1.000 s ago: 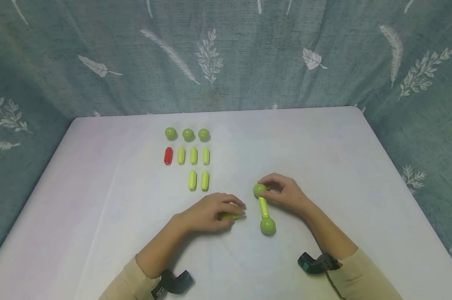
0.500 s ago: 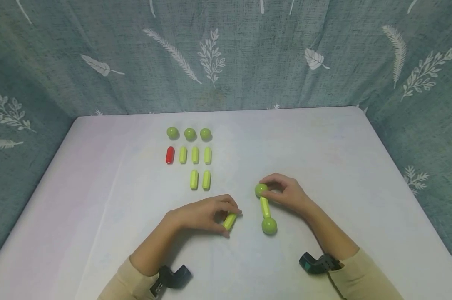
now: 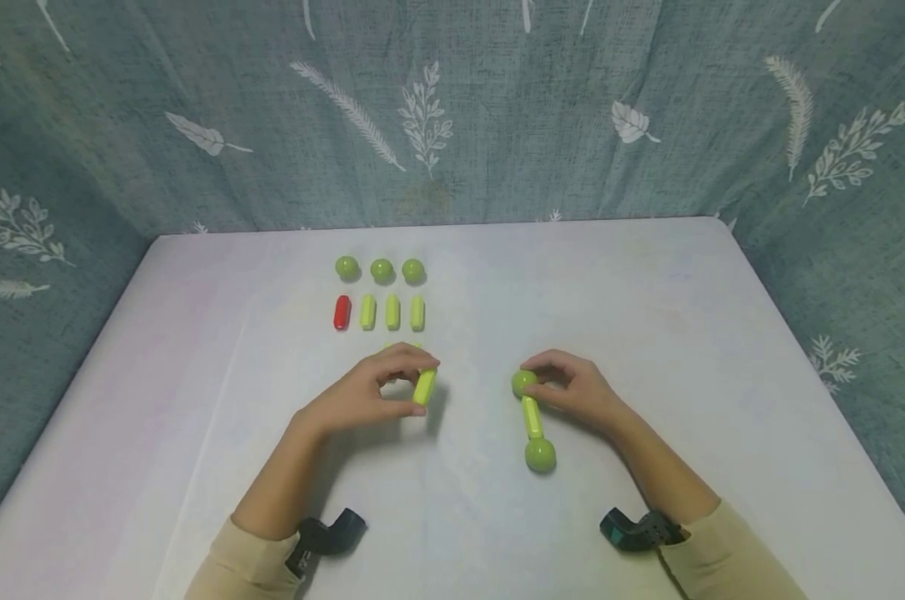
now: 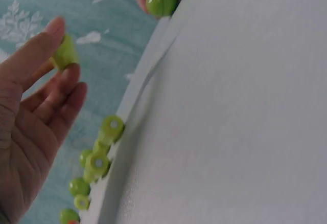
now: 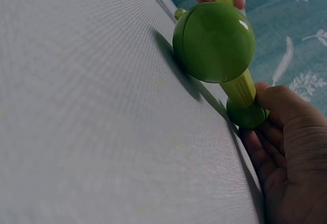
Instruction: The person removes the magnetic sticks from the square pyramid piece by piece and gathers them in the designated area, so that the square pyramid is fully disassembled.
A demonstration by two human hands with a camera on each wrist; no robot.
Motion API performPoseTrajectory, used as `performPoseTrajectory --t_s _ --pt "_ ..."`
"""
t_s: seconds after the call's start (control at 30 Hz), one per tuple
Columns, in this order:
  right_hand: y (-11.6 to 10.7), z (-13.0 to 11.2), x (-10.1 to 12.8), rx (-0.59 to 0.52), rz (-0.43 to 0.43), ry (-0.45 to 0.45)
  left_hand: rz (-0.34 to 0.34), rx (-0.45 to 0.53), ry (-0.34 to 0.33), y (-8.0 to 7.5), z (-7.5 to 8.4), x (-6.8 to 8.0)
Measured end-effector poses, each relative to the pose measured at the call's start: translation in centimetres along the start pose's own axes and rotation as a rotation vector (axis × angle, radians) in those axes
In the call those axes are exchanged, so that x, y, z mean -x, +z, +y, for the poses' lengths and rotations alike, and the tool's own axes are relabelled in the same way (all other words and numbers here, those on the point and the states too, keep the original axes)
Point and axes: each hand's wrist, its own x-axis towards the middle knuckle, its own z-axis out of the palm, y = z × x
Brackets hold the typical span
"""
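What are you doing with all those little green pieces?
A person is handling green balls and sticks on a white table. The left hand pinches one yellow-green stick, lifted a little above the table. The right hand holds the top ball of a joined piece: a stick with a ball at each end, the other ball nearer the person. Further back lie three loose green balls, a red stick and more green sticks in neat rows.
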Motion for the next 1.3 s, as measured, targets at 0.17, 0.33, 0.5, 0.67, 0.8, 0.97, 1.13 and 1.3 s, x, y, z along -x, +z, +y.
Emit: performPoseTrajectory --t_s 0.17,0.33,0.5,0.67,0.8,0.97,1.13,1.3 --pt "0.0 -0.1 0.1 -0.021 -0.006 -0.004 0.127 0.068 0.012 -1.2 -1.1 0.6" --pt "0.0 -0.2 0.1 -0.023 -0.008 -0.019 0.177 0.069 -0.018 -2.7 -2.1 1.4" --pt "0.0 -0.2 0.1 -0.03 -0.005 -0.024 0.222 -0.038 -0.102 -4.0 -3.1 2.3" --pt "0.0 0.0 0.1 -0.04 -0.004 -0.037 0.249 -0.123 -0.225 -4.5 -4.1 2.9" --pt "0.0 0.0 0.1 -0.037 -0.006 -0.047 0.229 -0.117 -0.338 -4.4 -4.7 3.0" --pt "-0.2 -0.1 0.2 -0.024 0.0 -0.04 0.232 -0.128 -0.393 -4.1 -5.4 2.9" --pt "-0.3 -0.4 0.3 -0.03 0.0 -0.028 0.225 -0.132 -0.415 -4.0 -5.7 2.8" --pt "-0.2 -0.5 0.2 -0.028 -0.006 -0.031 0.213 -0.114 -0.395 -4.2 -5.6 3.0"
